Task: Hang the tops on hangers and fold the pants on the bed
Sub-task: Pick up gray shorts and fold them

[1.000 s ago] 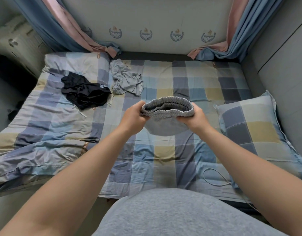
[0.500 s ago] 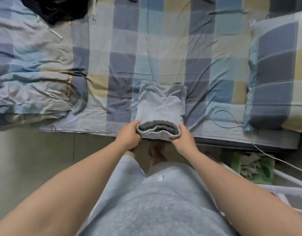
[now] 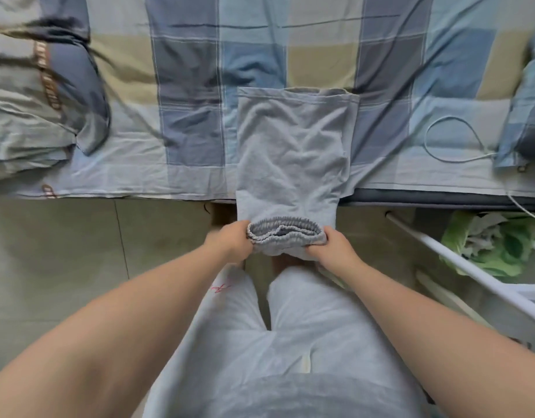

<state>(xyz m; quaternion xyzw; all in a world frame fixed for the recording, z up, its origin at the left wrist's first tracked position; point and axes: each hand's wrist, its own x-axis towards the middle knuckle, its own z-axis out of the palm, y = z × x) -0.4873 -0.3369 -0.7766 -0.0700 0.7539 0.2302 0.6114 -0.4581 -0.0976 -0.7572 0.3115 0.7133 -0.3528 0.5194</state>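
Grey pants [image 3: 293, 146] lie with their legs flat on the checked bed [image 3: 187, 70], hems toward the far side. Their elastic waistband hangs off the bed's near edge, above the floor. My left hand [image 3: 230, 241] grips the waistband's left end. At the right end my right hand [image 3: 332, 247] grips it too. The waistband is bunched between both hands. No tops or hangers are in view.
A crumpled checked duvet [image 3: 43, 95] lies at the left of the bed. A pillow [image 3: 528, 110] and a white cable [image 3: 453, 140] sit at the right. A white rack [image 3: 459, 263] holding a green bag [image 3: 495, 245] stands on the tiled floor [image 3: 64, 251] to my right.
The pants went from held up over the bed to laid down on it. My hands drew the waistband back past the bed's near edge, and my view tilted down.
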